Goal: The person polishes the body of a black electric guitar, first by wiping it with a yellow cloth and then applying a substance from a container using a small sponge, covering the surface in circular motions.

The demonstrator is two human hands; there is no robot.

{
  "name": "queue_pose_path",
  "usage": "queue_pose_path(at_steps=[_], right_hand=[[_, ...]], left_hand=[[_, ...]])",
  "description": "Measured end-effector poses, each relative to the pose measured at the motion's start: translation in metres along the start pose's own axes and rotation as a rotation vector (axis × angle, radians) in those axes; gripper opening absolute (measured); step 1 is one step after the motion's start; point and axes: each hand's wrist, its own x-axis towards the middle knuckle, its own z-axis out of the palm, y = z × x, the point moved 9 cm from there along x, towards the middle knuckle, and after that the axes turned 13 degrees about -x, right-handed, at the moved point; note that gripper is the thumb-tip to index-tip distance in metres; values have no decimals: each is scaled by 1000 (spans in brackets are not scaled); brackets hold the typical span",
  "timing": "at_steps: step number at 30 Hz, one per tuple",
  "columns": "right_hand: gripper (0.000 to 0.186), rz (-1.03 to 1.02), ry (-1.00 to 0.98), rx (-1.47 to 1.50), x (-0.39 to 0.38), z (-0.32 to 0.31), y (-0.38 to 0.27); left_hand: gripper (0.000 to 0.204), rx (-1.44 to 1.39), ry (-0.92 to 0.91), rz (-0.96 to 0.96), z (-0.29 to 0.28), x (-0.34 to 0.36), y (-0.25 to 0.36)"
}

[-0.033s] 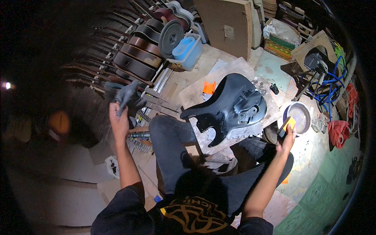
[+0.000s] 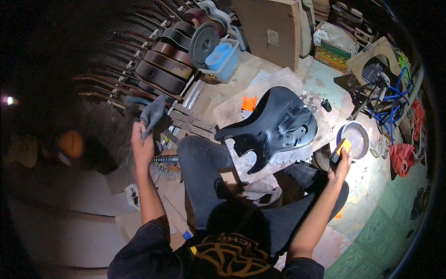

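Note:
A glossy black electric guitar body [image 2: 278, 116] lies on a pale board [image 2: 230, 111] in front of my knees, with whitish smears and an open cavity on its face. My left hand [image 2: 142, 146] is raised at the left, closed round a grey cloth [image 2: 153, 115] that sticks up above the fingers. To the right of the body, my right hand [image 2: 343, 168] grips a yellow sanding block [image 2: 344, 145] with a dark face. That block is in front of the rim of a round basin [image 2: 367, 142]. Both hands are apart from the guitar body.
Several guitars [image 2: 160, 76] stand in a row at the far left. A blue plastic tub [image 2: 227, 65] sits beside them. An orange piece [image 2: 249, 103] rests on the board. Coiled blue hose [image 2: 392, 109] and a red cloth [image 2: 402, 158] lie at the right.
The grey cloth in my left hand has swung from a spread, blurred shape into a narrower, upright one. My right hand and the guitar body look nearly unchanged.

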Motion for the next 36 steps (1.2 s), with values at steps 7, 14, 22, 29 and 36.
queue_pose_path(at_steps=[7, 14, 22, 29, 36], right_hand=[[58, 39, -30, -38, 6, 0, 6], [62, 43, -21, -125, -7, 13, 5], [57, 18, 12, -70, 10, -4, 14], [61, 84, 28, -40, -19, 17, 1], [53, 58, 27, -42, -11, 11, 12]], left_hand=[[25, -282, -991, -36, 117, -122, 37], [46, 299, -337, -17, 84, -129, -38], [12, 289, -268, 110, 104, -123, -34], [13, 45, 12, 51, 63, -98, -37], [21, -393, 52, 82, 127, -31, 57]])
